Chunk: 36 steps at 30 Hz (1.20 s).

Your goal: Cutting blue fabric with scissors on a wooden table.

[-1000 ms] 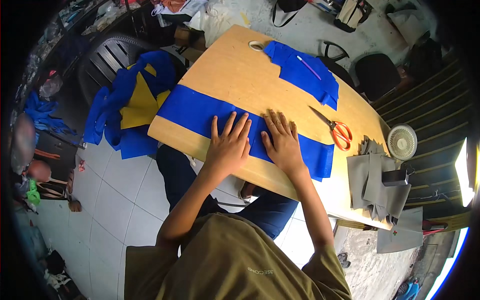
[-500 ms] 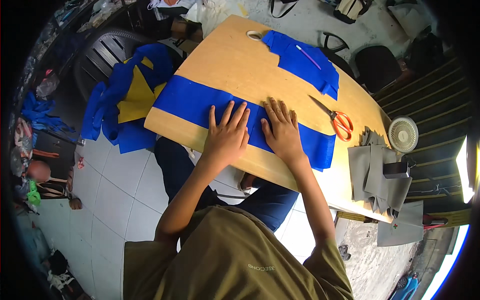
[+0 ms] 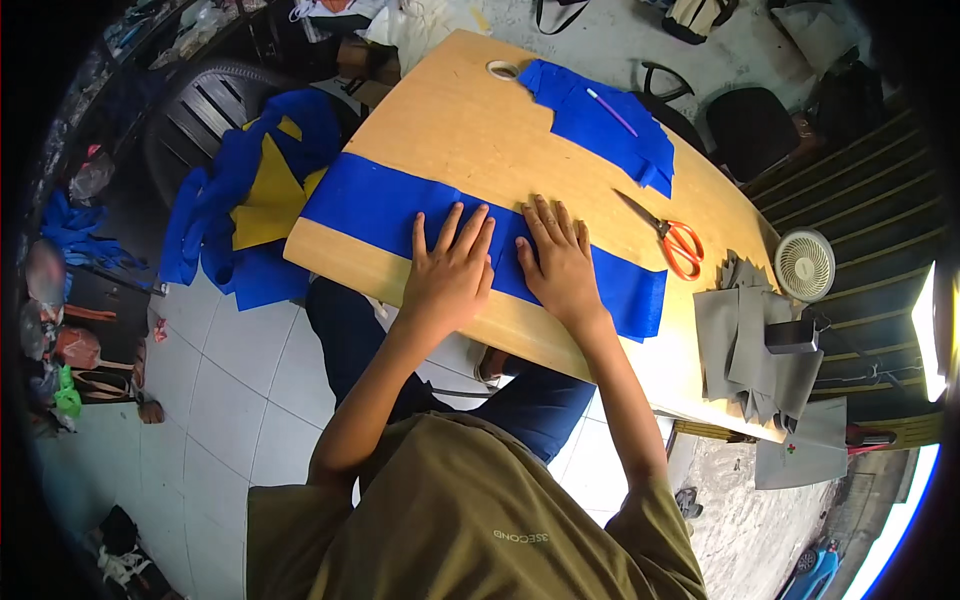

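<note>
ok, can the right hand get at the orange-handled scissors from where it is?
Probably yes: the right hand lies flat on the blue fabric strip, and the scissors sit uncovered to its right, with only fabric and bare table showing between them.

Pale floor tiles (image 3: 225, 405) stretch away at left, a light wooden table (image 3: 430, 115) sweeps through the middle, a dark slatted chair (image 3: 200, 115) sits left of it, a black seat (image 3: 752, 132) beyond, and bright light (image 3: 927, 340) blazes beside the striped wall (image 3: 860, 190)!
</note>
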Motion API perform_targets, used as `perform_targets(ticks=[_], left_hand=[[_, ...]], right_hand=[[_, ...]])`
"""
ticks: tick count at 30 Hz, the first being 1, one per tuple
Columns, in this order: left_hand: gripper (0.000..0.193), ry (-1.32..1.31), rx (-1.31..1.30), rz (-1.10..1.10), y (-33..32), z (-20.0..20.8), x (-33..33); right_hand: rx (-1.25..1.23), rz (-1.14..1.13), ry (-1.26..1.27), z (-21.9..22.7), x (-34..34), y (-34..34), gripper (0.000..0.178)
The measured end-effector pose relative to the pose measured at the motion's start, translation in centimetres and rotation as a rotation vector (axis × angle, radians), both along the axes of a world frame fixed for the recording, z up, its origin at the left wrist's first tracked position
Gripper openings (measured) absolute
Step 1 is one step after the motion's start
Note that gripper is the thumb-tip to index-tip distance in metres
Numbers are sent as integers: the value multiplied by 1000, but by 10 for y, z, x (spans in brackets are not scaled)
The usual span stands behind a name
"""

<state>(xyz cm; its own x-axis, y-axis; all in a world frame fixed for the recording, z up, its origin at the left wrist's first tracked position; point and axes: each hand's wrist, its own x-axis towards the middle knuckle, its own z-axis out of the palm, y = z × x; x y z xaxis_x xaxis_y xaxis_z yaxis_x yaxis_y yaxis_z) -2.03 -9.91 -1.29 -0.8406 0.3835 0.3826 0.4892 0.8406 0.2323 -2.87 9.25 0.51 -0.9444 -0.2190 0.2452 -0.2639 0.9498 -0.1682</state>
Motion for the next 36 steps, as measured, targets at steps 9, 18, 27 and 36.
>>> perform_targets(ticks=[9, 18, 27, 36], left_hand=[[49, 21, 19, -8, 0, -1, 0], [48, -4, -1, -12, -1, 0, -2], [49, -10, -25, -10, -1, -1, -3], [48, -36, -41, 5, -2, 3, -3]], right_hand=[[-8, -9, 0, 0, 1, -3, 55], [-8, -12, -9, -1, 0, -4, 56], [1, -9, 35, -7, 0, -3, 56], [-38, 99, 107, 16, 10, -6, 52]])
